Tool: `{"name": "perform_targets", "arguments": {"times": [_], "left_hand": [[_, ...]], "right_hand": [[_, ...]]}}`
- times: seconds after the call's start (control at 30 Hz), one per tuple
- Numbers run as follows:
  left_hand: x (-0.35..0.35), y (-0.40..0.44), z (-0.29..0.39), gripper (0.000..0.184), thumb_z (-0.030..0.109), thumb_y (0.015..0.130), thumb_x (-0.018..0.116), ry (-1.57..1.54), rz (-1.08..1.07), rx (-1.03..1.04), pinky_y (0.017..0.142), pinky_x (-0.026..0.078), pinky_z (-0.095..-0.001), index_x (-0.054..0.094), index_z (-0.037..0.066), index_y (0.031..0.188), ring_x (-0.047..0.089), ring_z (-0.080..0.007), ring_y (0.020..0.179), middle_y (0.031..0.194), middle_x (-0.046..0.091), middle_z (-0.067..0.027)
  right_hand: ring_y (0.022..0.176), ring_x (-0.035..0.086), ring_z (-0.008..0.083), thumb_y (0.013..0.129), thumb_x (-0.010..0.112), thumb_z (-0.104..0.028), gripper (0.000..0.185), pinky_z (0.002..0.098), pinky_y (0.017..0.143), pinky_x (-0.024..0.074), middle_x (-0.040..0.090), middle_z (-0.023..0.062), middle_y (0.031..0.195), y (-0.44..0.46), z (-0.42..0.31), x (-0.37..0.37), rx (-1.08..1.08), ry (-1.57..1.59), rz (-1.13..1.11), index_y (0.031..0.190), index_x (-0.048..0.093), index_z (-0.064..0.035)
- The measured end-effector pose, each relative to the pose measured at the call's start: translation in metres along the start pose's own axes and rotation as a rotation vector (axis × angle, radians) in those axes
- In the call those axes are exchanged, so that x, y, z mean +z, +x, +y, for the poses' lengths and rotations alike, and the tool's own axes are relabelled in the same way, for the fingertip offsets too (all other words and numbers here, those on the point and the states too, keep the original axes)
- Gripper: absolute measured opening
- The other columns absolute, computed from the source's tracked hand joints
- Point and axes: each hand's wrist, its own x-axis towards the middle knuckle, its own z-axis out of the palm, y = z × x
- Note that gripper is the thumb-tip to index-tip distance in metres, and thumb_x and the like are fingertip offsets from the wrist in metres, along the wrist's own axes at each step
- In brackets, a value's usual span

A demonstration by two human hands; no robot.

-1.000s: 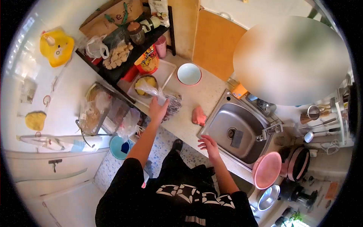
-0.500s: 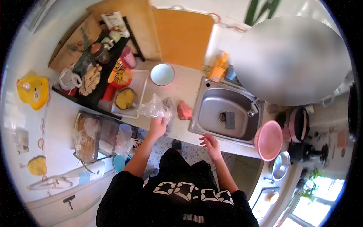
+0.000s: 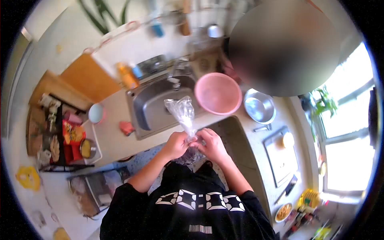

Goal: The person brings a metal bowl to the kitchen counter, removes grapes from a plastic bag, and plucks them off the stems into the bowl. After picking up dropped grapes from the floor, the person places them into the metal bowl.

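Observation:
In front of my body, above the floor gap, a clear plastic bag [image 3: 182, 110] stands up out of my hands, its loose upper part spread toward the sink. My left hand [image 3: 176, 146] is closed around the bag's gathered neck. Beside it my right hand [image 3: 211, 144] pinches the same neck, fingertips close to the left ones. The bag's lower, fuller part hangs below my hands, partly hidden, and I cannot make out what is in it. Behind the bag lies the steel sink [image 3: 148, 108]. On the counter left of the sink sits a crumpled reddish piece [image 3: 127, 128], perhaps a cloth.
A pink basin [image 3: 218, 94] rests by the sink's right end, with a metal bowl [image 3: 260, 107] next to it. Farther right lie a cutting board [image 3: 280, 158] and a knife [image 3: 289, 186]. A light blue bowl [image 3: 96, 113] and a white tray [image 3: 96, 144] stand at left.
My view has swung right. The bag has moved from over the counter to in front of my body. My right hand, open and apart before, now grips the bag alongside my left.

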Motion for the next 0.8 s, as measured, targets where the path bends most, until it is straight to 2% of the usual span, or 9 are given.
{"name": "perform_targets", "arguments": {"times": [0.03, 0.13, 0.17, 0.27, 0.3, 0.43, 0.53, 0.63, 0.8], "left_hand": [[0.024, 0.016, 0.012, 0.027, 0.033, 0.094, 0.07, -0.048, 0.009, 0.055, 0.06, 0.049, -0.0402, 0.07, 0.006, 0.1, 0.065, -0.0365, 0.065, 0.072, 0.065, -0.0176], [0.071, 0.059, 0.058, 0.035, 0.038, 0.095, 0.069, 0.03, -0.248, 0.027, 0.06, 0.05, -0.0336, 0.07, 0.004, 0.103, 0.067, -0.0235, 0.066, 0.077, 0.068, -0.0139], [0.088, 0.07, 0.077, 0.035, 0.044, 0.095, 0.066, 0.002, -0.281, 0.041, 0.059, 0.048, -0.0392, 0.071, 0.009, 0.097, 0.064, -0.0365, 0.065, 0.073, 0.066, -0.0161], [0.139, 0.103, 0.106, 0.037, 0.047, 0.096, 0.063, -0.131, -0.358, 0.243, 0.06, 0.048, -0.041, 0.071, 0.011, 0.097, 0.064, -0.0366, 0.067, 0.073, 0.066, -0.0142], [0.152, 0.114, 0.114, 0.041, 0.047, 0.099, 0.057, -0.099, -0.401, 0.294, 0.063, 0.048, -0.0429, 0.069, 0.009, 0.091, 0.064, -0.0385, 0.071, 0.075, 0.065, -0.0149], [0.198, 0.156, 0.12, 0.049, 0.047, 0.104, 0.047, -0.124, -0.514, 0.44, 0.065, 0.048, -0.0441, 0.059, 0.005, 0.081, 0.062, -0.0425, 0.076, 0.076, 0.061, -0.0196], [0.226, 0.182, 0.124, 0.052, 0.049, 0.105, 0.045, -0.149, -0.662, 0.386, 0.064, 0.047, -0.0448, 0.06, 0.005, 0.081, 0.061, -0.0434, 0.073, 0.073, 0.06, -0.0195], [0.246, 0.206, 0.132, 0.057, 0.053, 0.104, 0.044, -0.165, -0.748, 0.352, 0.062, 0.047, -0.0446, 0.062, 0.004, 0.079, 0.061, -0.0422, 0.068, 0.069, 0.06, -0.0196], [0.281, 0.25, 0.12, 0.052, 0.044, 0.105, 0.051, -0.279, -0.98, 0.36, 0.057, 0.044, -0.0322, 0.064, 0.001, 0.079, 0.053, -0.0122, 0.061, 0.064, 0.055, -0.0097]], "right_hand": [[0.074, 0.062, 0.0328, 0.081, 0.082, -0.033, 0.035, 0.0421, 0.066, 0.0506, 0.061, 0.0124, 0.078, -0.015, 0.01, -0.021, -0.004, 0.042, 0.094, 0.092, 0.065, -0.0037], [0.064, 0.059, 0.0297, 0.081, 0.083, -0.032, 0.035, 0.0385, 0.062, 0.0485, 0.058, 0.0125, 0.071, -0.063, 0.034, -0.09, 0.146, 0.078, 0.062, 0.093, 0.067, -0.0038], [0.055, 0.053, 0.026, 0.081, 0.083, -0.031, 0.035, 0.0362, 0.057, 0.0448, 0.055, 0.0117, 0.065, -0.077, 0.035, -0.11, 0.179, 0.187, 0.105, 0.096, 0.069, -0.0035], [0.055, 0.049, 0.0155, 0.083, 0.082, -0.031, 0.034, 0.0339, 0.055, 0.0429, 0.055, 0.01, 0.062, -0.112, 0.052, -0.156, 0.286, 0.33, 0.073, 0.101, 0.071, -0.0046], [0.06, 0.04, 0.0061, 0.089, 0.08, -0.028, 0.03, 0.0278, 0.053, 0.0375, 0.051, -0.0044, 0.064, -0.12, 0.053, -0.169, 0.271, 0.334, 0.102, 0.097, 0.07, -0.0017], [0.059, 0.043, 0.0069, 0.091, 0.077, -0.025, 0.026, 0.0287, 0.053, 0.0396, 0.054, -0.0013, 0.063, -0.148, 0.073, -0.196, 0.356, 0.263, 0.216, 0.094, 0.069, -0.0006], [0.052, 0.054, 0.0231, 0.09, 0.075, -0.029, 0.026, 0.0368, 0.055, 0.0451, 0.059, 0.016, 0.062, -0.156, 0.084, -0.221, 0.434, 0.162, 0.205, 0.091, 0.071, -0.0038], [0.053, 0.056, 0.0279, 0.092, 0.072, -0.027, 0.024, 0.0386, 0.055, 0.046, 0.061, 0.0174, 0.064, -0.158, 0.094, -0.242, 0.449, 0.112, 0.212, 0.09, 0.071, -0.0038], [0.05, 0.045, 0.0122, 0.095, 0.071, -0.021, 0.023, 0.0325, 0.049, 0.0387, 0.048, 0.0076, 0.056, -0.166, 0.121, -0.269, 0.275, 0.176, 0.278, 0.083, 0.069, -0.0015]]}}
